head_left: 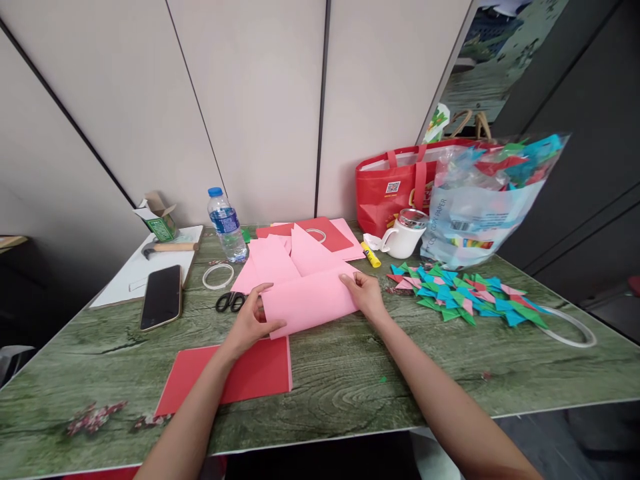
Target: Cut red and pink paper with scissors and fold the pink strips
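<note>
A pink sheet of paper (310,303), bent over on itself, is held up between my two hands above the table. My left hand (251,320) grips its left edge, thumb in front and fingers behind. At the opposite upper corner, my right hand (365,292) pinches the paper with the thumb on top. Behind it lie several cut or folded pink paper pieces (273,257). A stack of red paper (257,373) with a pink edge rests below my left hand. Black-handled scissors (230,302) lie just left of that hand, their blades hidden.
Left: a phone (161,298), hammer (170,247), green box (163,223), tape roll (218,276) and water bottle (228,227). Right: a glue stick (371,255), white mug (404,237), red bag (380,180), plastic bag (475,220), folded paper pieces (460,293) and white ring (575,329).
</note>
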The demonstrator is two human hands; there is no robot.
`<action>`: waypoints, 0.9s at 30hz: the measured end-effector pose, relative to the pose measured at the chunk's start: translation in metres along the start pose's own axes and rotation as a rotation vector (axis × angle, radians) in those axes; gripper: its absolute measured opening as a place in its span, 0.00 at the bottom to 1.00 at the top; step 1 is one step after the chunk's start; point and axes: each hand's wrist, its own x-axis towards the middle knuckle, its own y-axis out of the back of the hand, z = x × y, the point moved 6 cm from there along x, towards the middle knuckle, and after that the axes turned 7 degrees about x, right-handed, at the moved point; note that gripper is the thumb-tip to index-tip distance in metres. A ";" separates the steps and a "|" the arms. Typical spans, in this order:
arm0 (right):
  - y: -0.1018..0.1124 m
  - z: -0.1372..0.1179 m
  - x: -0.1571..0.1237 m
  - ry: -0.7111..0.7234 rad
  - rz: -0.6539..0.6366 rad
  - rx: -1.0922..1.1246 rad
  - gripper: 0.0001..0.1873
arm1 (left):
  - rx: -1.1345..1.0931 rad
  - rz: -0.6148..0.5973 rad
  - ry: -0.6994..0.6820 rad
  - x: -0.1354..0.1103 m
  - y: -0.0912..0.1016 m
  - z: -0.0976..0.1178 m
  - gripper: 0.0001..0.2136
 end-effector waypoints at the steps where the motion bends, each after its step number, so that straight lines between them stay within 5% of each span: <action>1: 0.000 0.000 0.000 0.008 0.000 -0.011 0.26 | 0.000 0.006 -0.004 0.000 0.000 0.000 0.36; 27: 0.004 0.003 0.002 -0.012 0.012 -0.107 0.25 | 0.023 -0.020 -0.010 0.001 -0.004 -0.009 0.40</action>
